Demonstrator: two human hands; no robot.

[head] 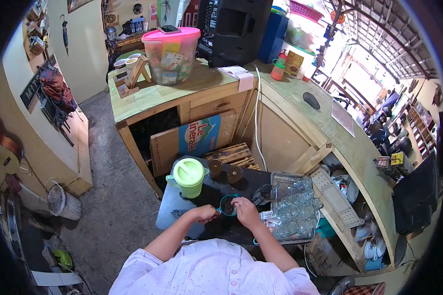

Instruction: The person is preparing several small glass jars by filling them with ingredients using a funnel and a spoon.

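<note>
My left hand grips the handle of a small teal-rimmed strainer, held above the dark tabletop. Dark matter shows inside its bowl. The fingers of my right hand are pinched together at the strainer's right side; whether they hold the rim or something small is hidden. A lime-green plastic pitcher with its lid on stands beyond my left hand. To the right of the strainer is a clear glass vessel, partly dark inside. Two round brown objects sit at the table's far edge.
A tray of several glass mugs adjoins the table's right side. Ahead, a wooden counter bears a pink-lidded tub and a black loudspeaker. A white cable hangs down its front. Shelves hold dishes at right.
</note>
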